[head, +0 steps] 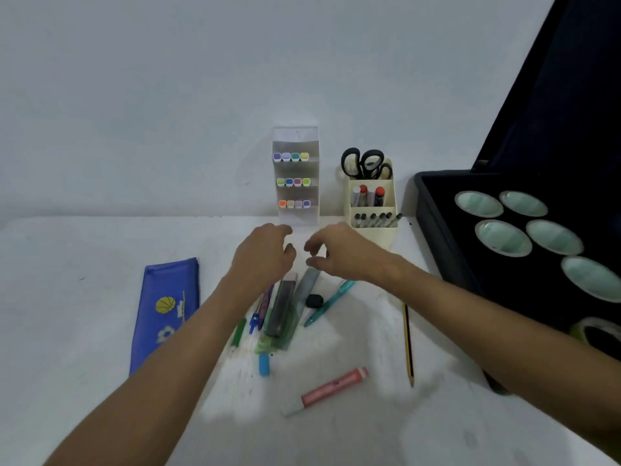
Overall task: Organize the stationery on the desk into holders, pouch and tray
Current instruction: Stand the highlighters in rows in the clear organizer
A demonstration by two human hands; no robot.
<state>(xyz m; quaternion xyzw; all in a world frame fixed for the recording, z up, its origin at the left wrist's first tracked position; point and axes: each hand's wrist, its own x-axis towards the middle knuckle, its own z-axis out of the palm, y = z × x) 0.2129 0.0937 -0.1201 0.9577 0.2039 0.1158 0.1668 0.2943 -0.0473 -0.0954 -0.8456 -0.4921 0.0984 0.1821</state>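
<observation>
My left hand (265, 252) and my right hand (337, 255) hover side by side just in front of a white tiered marker holder (295, 215) lined with rows of pastel markers. Both hands have loosely curled fingers and I see nothing in them. Below the hands lies a pile: a grey case (282, 307), a clear ruler (305, 287), a black eraser (314, 301), a teal pen (331, 302), a green marker (239, 332). A blue pouch (164, 311) lies flat at the left. A pink highlighter (332, 386), a blue cap (264, 364) and a pencil (407, 344) lie nearer me.
A cream pen holder (373, 235) with scissors (364, 163) and several pens stands to the right of the marker holder, against the wall. A black tray (433, 227) with round pale cups fills the right side. A tape roll (594, 331) sits by its front edge.
</observation>
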